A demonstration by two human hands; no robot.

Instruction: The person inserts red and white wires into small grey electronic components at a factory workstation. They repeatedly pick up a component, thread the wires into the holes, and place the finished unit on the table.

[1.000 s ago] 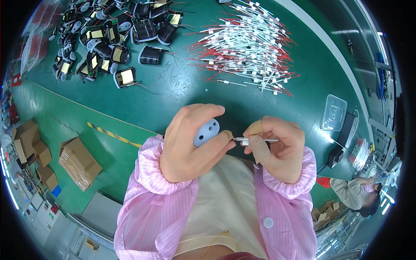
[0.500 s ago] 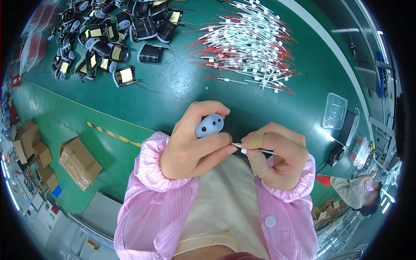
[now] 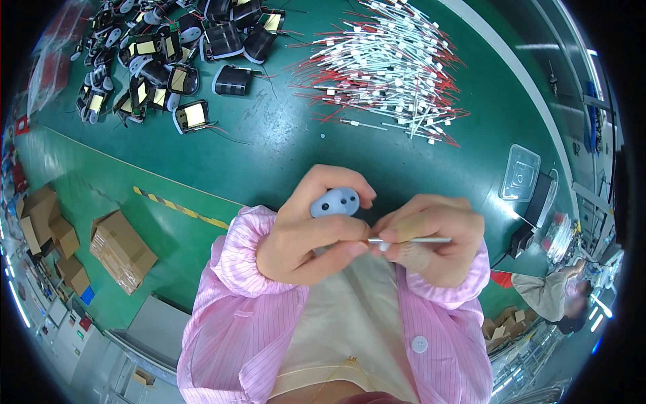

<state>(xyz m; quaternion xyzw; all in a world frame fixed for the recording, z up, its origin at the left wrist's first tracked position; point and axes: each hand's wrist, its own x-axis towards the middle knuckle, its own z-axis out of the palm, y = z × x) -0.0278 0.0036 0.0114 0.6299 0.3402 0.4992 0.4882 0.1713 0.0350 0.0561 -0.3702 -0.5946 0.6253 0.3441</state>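
In front of my chest, my left hand (image 3: 303,236) is curled round a pale blue-grey oval plastic housing (image 3: 332,205) with dark round holes in its end face. Its thumb and forefinger also pinch the near end of a thin lead, though the tip is hidden between them. My right hand (image 3: 441,232) is closed on this white wire lead (image 3: 431,240), which has a small white tag or sleeve close to the fingertips. The lead runs level between the two hands and sticks out past the right fingers. A bandage-like wrap covers a right finger.
Red-and-white wire leads (image 3: 397,74) lie in a large heap at the far middle of the green table (image 3: 269,155). Black-and-grey device halves (image 3: 192,116) with trailing wires crowd the far left. A clear plastic box (image 3: 520,173) stands at right. Cardboard boxes (image 3: 121,249) sit on the floor.
My left hand and the housing have shifted slightly right and down. The right fingers have changed their grip, and more of the white lead shows beyond them.
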